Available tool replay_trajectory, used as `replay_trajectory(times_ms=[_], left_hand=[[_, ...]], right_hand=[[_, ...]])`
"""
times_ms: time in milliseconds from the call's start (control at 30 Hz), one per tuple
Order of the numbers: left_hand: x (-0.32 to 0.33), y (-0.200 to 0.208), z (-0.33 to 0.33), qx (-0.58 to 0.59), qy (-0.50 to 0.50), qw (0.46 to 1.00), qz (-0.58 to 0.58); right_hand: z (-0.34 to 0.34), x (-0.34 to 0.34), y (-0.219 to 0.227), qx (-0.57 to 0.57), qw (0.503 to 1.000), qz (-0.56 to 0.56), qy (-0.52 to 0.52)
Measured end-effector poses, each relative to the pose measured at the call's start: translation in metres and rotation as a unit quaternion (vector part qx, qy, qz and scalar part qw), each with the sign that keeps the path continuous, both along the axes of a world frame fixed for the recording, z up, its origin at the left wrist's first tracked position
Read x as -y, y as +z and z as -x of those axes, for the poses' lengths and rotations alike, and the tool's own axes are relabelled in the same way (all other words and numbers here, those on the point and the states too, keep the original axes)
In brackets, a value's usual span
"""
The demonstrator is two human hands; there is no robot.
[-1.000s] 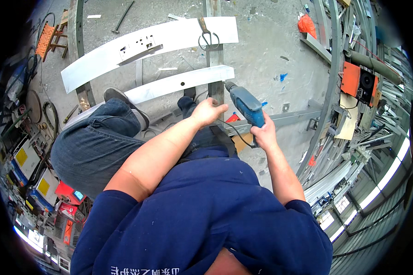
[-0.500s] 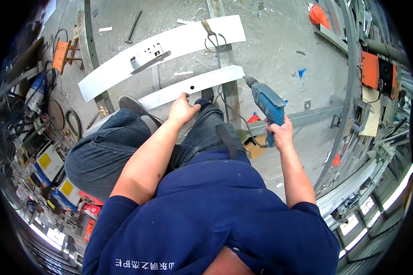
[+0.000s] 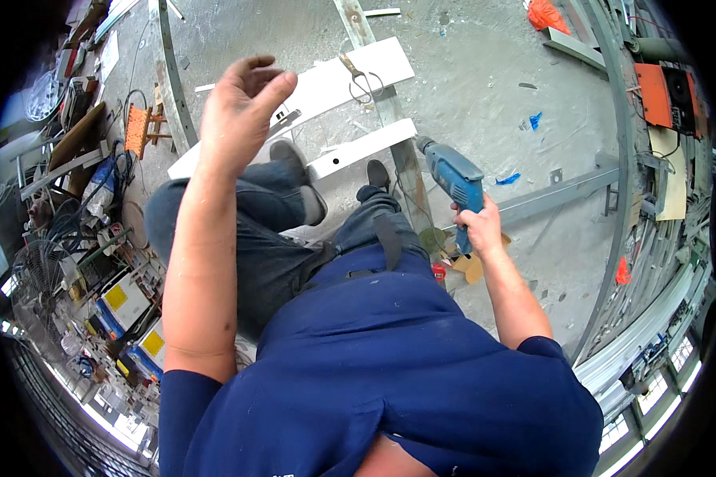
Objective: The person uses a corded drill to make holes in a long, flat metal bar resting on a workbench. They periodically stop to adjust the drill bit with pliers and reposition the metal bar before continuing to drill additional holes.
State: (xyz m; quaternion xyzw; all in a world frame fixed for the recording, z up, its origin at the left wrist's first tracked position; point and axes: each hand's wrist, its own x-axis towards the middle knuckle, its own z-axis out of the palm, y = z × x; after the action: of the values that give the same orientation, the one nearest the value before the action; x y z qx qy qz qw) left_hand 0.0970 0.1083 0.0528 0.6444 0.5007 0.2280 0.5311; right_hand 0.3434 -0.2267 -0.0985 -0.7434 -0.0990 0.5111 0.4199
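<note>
In my right hand (image 3: 479, 229) is a blue power drill (image 3: 457, 176), held by its handle with the chuck pointing away from me. The chuck is near the right end of a narrow white strip (image 3: 378, 145) that has one dark round hole. My left hand (image 3: 243, 115) is raised in front of a wider white panel (image 3: 314, 89), its thumb apart from loosely bent fingers and nothing seen in it. Scissors (image 3: 361, 78) lie on that panel. Behind my left hand and wrist, part of the panel is hidden. My leg covers the strip's left part.
Metal rails (image 3: 413, 191) run under the white pieces. On the left stand an orange woven stool (image 3: 138, 129) and cluttered tools. At right are an orange machine (image 3: 656, 95), a long steel beam (image 3: 561, 192) and stacked metal lengths. Blue scraps (image 3: 507, 180) lie on the floor.
My left hand has let go of the narrow strip and risen up and to the left. My left leg has shifted. The drill stays in my right hand near the strip's end.
</note>
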Motion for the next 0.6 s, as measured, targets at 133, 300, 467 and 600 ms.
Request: replay_trajectory(times_ms=[133,300,467,600], left_hand=[[0.011,0.003,-0.021,0.037,-0.037,0.998,0.023],[0.069,-0.081,-0.063,-0.017,-0.036,0.967,0.252],[0.122,-0.18,-0.078,-0.092,0.03,0.749,0.655],[0.126,-0.19,-0.08,0.013,0.045,0.693,0.72]], right_hand=[[0.008,-0.012,0.014,0.056,0.998,-0.004,0.031],[0.019,-0.024,0.029,0.228,0.952,0.088,0.185],[0.048,-0.043,0.042,0.291,0.868,0.164,0.368],[0.083,-0.057,0.038,0.336,0.837,0.118,0.417]])
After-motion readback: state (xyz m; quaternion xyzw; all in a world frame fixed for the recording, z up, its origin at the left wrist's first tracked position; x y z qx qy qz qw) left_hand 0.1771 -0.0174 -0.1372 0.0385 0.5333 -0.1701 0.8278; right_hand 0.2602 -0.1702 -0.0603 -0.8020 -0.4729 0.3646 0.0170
